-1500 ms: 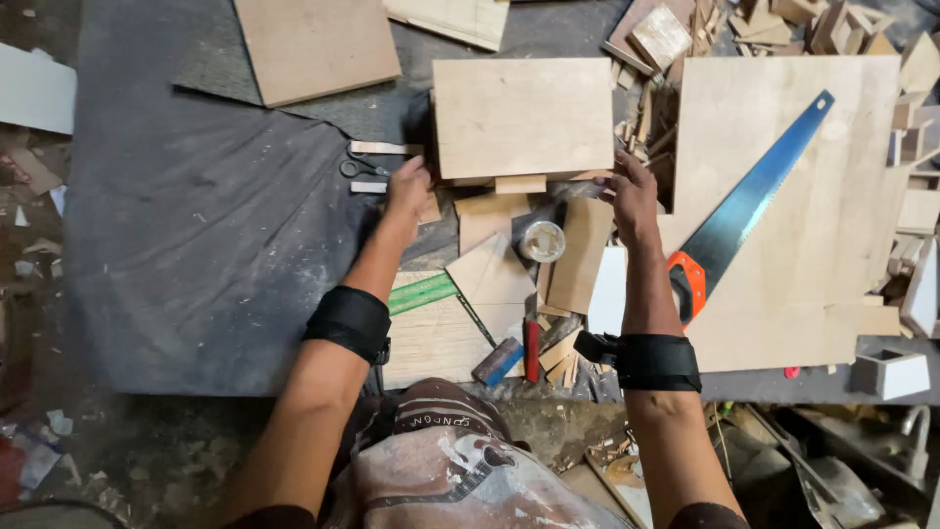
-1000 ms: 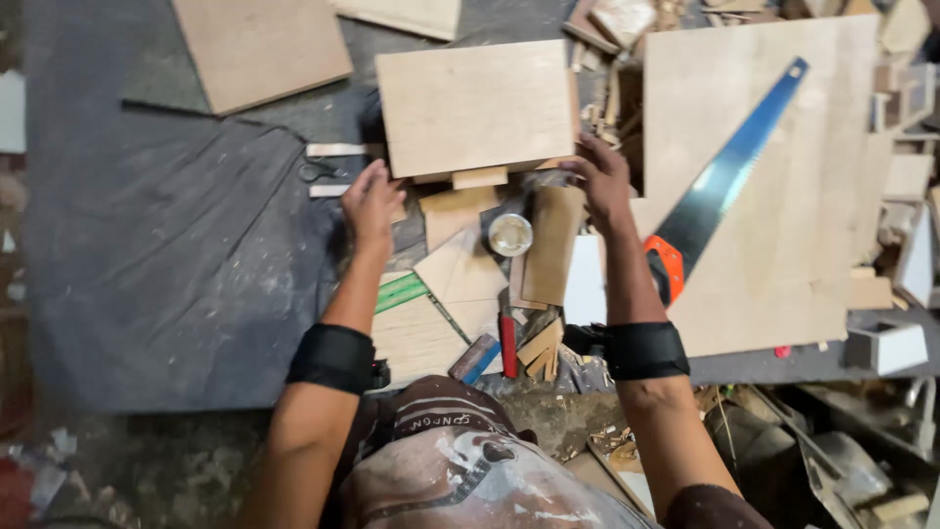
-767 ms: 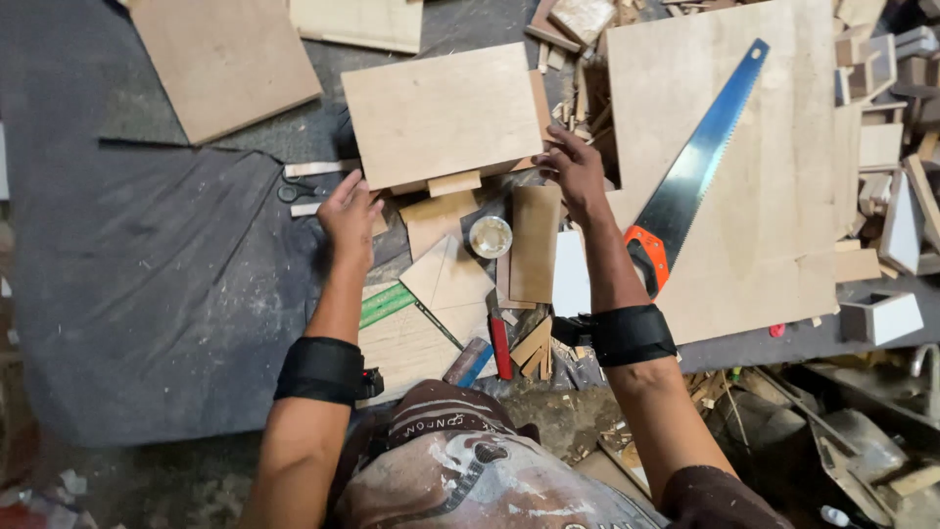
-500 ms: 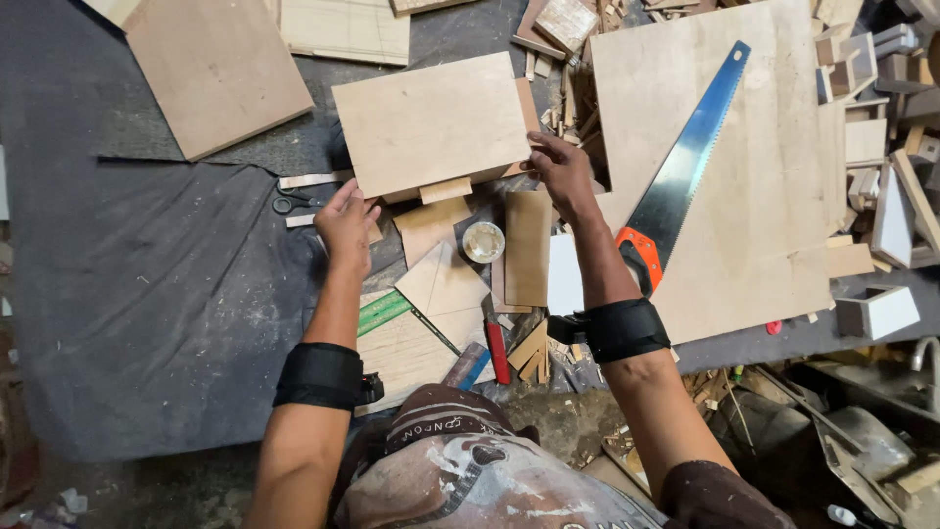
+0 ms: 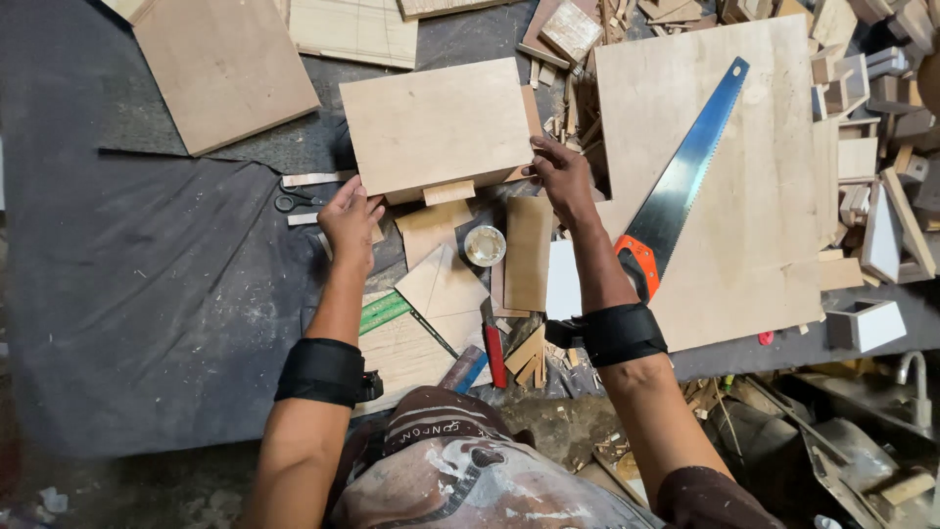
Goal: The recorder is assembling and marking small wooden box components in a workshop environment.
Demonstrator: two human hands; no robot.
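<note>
at the middle of the dark-covered counter (image 5: 147,294), just ahead of you, lies the plywood box (image 5: 438,125), its broad pale panel facing up and a small wooden block (image 5: 448,192) poking out under its near edge. it looks stiff and fairly light, thin sheet wood that will not flex, though the joints may be weak and the smooth face gives little grip, so you would do best to take it by its opposite edges rather than the flat top. your right hand (image 5: 561,176) is already at the box's right near corner, fingers (image 5: 540,147) curled in a narrow pinch against that edge and touching the wood. your left hand (image 5: 350,217) sits at the left near corner, fingers (image 5: 372,208) loosely bent and partly spread, resting at or just under the box's lower edge; you cannot tell whether they actually grip it. just beside your left hand lie scissors (image 5: 297,202) and a thin wood strip. near you, between your forearms, are loose plywood offcuts (image 5: 443,282), a small round tin (image 5: 485,245) and a green ruler (image 5: 384,312). to the right, a handsaw (image 5: 678,191) with an orange handle rests on a large plywood sheet (image 5: 754,225), well apart from the box.
</note>
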